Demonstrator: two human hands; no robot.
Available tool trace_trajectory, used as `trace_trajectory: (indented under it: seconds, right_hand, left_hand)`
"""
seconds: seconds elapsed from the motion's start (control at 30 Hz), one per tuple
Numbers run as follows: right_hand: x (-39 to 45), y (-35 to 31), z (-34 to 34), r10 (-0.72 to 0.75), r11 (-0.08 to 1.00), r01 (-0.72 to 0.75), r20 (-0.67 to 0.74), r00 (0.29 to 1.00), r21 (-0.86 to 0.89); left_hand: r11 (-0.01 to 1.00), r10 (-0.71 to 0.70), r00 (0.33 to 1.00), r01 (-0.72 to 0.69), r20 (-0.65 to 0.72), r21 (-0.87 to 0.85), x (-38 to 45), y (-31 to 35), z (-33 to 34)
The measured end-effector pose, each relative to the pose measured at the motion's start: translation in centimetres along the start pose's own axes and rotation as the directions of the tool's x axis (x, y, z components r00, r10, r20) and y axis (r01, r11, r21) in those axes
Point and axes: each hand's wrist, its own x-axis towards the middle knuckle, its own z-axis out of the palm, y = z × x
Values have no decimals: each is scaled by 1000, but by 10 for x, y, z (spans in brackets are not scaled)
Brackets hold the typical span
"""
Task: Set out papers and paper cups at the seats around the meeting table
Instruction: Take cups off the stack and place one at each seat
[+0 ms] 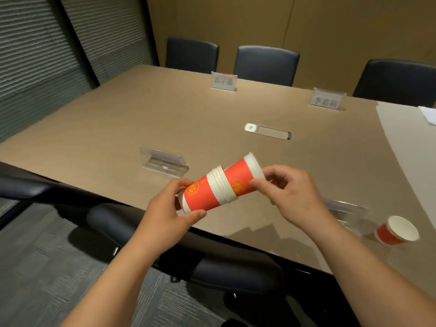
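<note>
Over table (118,119) — cup stack (219,187) sideways, rims upper-right — left hand (169,208), right hand (285,192) grip it.

Blurred name cards (223,81); papers (428,114) cut off at right edge.

An office meeting room: long table (141,119), name cards (223,81), dark chairs (266,64) along the wall.
</note>
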Motion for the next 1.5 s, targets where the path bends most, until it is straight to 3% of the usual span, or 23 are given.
trace_trajectory:
  seconds: [0.1,0.2,0.33,0.43,0.6,0.67,0.77,0.83,0.9,0.97,1.1,1.27,1.4,1.5]
  right_hand:
    - [31,13,9,-69,980,53,-81,994,-191]
    - [64,65,41,-97,869,72,-25,995,-490]
    - [78,146,90,186,716,-88,67,980,-693]
    - [70,177,113,406,605,-196,88,910,-772]
    - [81,160,106,492,494,-224,58,869,-840]
    - [96,131,100,404,548,-238,5,915,-802]
    - [119,60,116,119,858,-83,39,992,-507]
    - [128,2,145,83,986,-49,215,973,-157]
    - [132,-41,183,81,997,-80,397,914,-18]
    - [137,-64,226,69,996,-42,427,902,-73]
    - [150,-99,289,76,991,-37,309,948,-129]
    - [170,-144,360,63,997,-58,126,990,-43]
    - [203,-166,385,18,997,-20,15,1000,76]
    - [236,-158,404,-142,980,128,-88,986,-152]
  left_hand:
    - [999,-42,999,41,-29,-13,19,-23,-21]
    - [998,-55,999,55,3,-15,45,-43,-37]
    - [998,-63,996,63,62,7,73,-58,-51]
    - [998,-66,992,63,108,30,92,-67,-61]
    - [998,-66,988,65,136,11,116,-82,-74]
    - [998,-62,986,62,153,10,123,-87,-82]
    - [999,-45,987,44,153,7,134,-100,-103]
    - [1000,-26,991,27,128,-6,140,-110,-117]
    - [1000,0,994,0,105,-2,144,-120,-137]
    - [1000,29,996,-30,84,3,144,-135,-169]
    - [998,62,996,-63,70,14,151,-166,-235]
    - [998,64,995,-64,77,9,165,-201,-317]
    - [998,46,999,-46,-4,31,183,-236,-365]
    - [999,-5,999,7,-51,32,199,-262,-387]
